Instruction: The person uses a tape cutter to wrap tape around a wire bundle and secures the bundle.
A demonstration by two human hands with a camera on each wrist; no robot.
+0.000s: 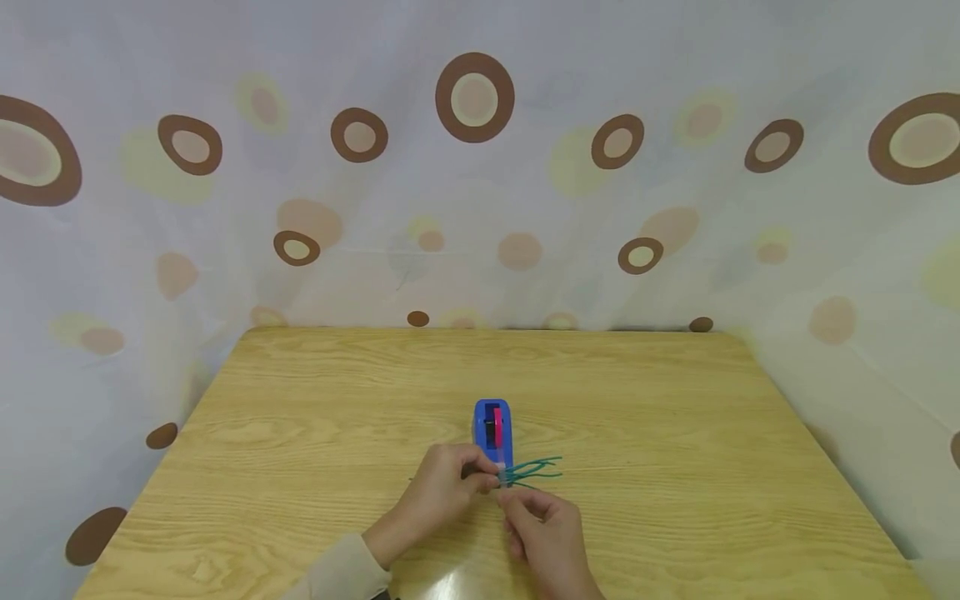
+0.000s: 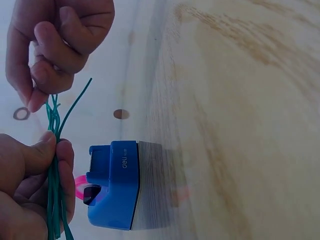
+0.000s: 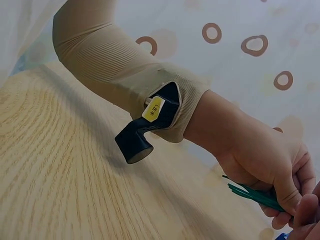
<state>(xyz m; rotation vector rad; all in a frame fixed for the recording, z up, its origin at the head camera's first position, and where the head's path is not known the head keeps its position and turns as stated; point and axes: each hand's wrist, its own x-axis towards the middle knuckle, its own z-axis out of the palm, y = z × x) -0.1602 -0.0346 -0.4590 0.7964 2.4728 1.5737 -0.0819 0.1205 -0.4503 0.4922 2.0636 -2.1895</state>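
My left hand (image 1: 446, 483) pinches a bundle of thin green wires (image 2: 54, 190) between thumb and fingers. The loose ends of the wires (image 1: 536, 471) fan out to the right in the head view. Just behind them stands a blue tape dispenser (image 1: 480, 433) with a pink-cored roll (image 2: 80, 187). From it a translucent strip of tape (image 1: 502, 473) runs down by the wires. Close to the strip's lower end, my right hand (image 1: 551, 533) has thumb and forefinger pinched together, seemingly on the tape. The left wrist view shows the right hand (image 2: 65, 47) beyond the wires' tips.
The wood-grain table (image 1: 360, 375) extends around the hands. A pale curtain with brown rings (image 1: 475, 98) hangs at the back and both sides. On the left sleeve (image 3: 115, 75) sits a black wrist mount (image 3: 150, 125) with a yellow label.
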